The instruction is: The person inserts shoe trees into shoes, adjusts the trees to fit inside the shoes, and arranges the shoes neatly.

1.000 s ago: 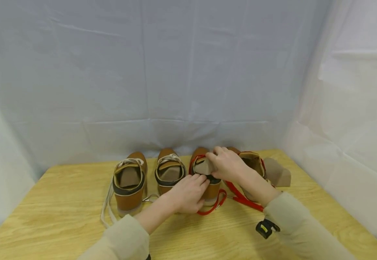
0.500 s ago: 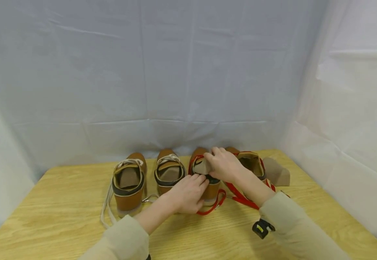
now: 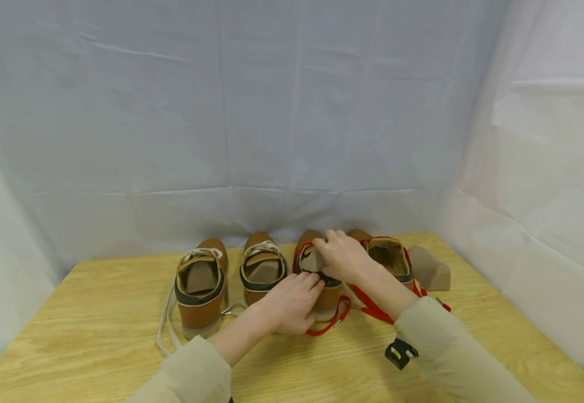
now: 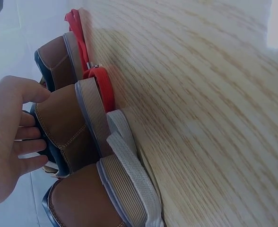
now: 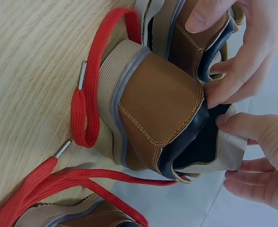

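My left hand (image 3: 292,299) holds the heel collar of a brown shoe (image 3: 329,299) with red laces. Its fingertips hook over the dark collar while the thumb lies outside the heel, as the left wrist view shows of this hand (image 4: 6,127). Between thumb and fingers, my right hand (image 3: 343,256) pinches a grey-beige stiff insert (image 5: 231,150), which sits partly inside that shoe's opening. Immediately right stands a second red-laced shoe (image 3: 390,258), its inside uncovered. How deep the insert reaches towards the toe is hidden.
Two brown shoes with white laces, one far left (image 3: 200,313) and one nearer (image 3: 263,271), hold similar inserts. A loose beige insert (image 3: 430,270) lies at the right. Red laces (image 3: 370,305) trail over the wooden table (image 3: 95,336). White sheeting (image 3: 252,112) hangs behind.
My right hand has shifted slightly left with the insert, and its forearm has swung a little to the left. The left hand stays almost still at the heel.
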Available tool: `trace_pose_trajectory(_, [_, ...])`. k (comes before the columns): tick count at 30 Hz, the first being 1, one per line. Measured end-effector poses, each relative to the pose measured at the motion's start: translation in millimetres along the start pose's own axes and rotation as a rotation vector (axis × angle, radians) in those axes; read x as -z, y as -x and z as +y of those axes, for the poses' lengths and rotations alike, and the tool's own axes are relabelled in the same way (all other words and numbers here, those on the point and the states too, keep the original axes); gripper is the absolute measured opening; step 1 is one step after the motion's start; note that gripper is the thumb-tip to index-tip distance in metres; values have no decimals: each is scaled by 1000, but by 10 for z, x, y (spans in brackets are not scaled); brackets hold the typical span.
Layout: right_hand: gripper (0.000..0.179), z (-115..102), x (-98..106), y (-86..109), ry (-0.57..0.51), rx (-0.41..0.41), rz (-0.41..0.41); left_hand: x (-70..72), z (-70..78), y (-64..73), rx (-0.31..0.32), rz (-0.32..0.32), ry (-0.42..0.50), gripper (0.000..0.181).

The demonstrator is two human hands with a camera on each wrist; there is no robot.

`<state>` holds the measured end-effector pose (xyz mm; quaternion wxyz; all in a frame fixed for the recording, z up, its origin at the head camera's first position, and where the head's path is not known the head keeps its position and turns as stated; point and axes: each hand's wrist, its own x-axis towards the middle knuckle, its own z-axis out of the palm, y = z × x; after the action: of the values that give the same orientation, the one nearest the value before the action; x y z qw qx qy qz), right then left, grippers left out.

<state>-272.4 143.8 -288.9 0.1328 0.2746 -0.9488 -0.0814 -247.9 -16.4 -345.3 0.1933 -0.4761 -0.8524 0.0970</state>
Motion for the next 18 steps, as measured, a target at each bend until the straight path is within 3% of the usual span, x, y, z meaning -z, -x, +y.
trace_pose_trajectory(18, [43,-45,-31,-74,62,-13,-23,-2,-7,-2,9,-16,-21,55])
